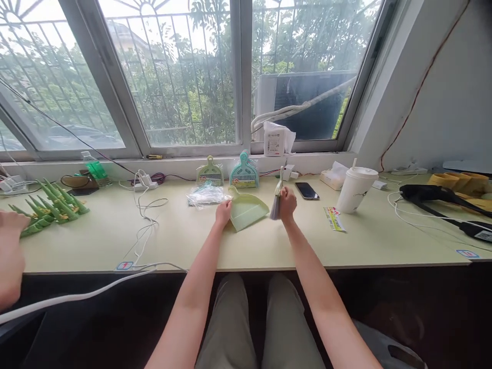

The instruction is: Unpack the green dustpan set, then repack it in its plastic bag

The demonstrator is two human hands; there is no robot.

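A light green dustpan (248,210) lies on the table, its handle end toward the window side. My left hand (223,212) is closed on its left edge. My right hand (288,203) grips a small brush (275,202) upright, bristles down, just right of the dustpan and apart from it. Behind them stand a wrapped teal dustpan set (244,171) and a green one (209,173). Clear plastic wrapping (207,195) lies to the left of my left hand. A printed label card (334,219) is on the table to the right.
A phone (307,191), a white lidded cup (356,189) with a straw and tissue packs stand right. Black straps (442,200) lie far right. White cables (146,225), a green bottle (95,168) and a green spiky object (57,207) are left, near another person's hand (11,251).
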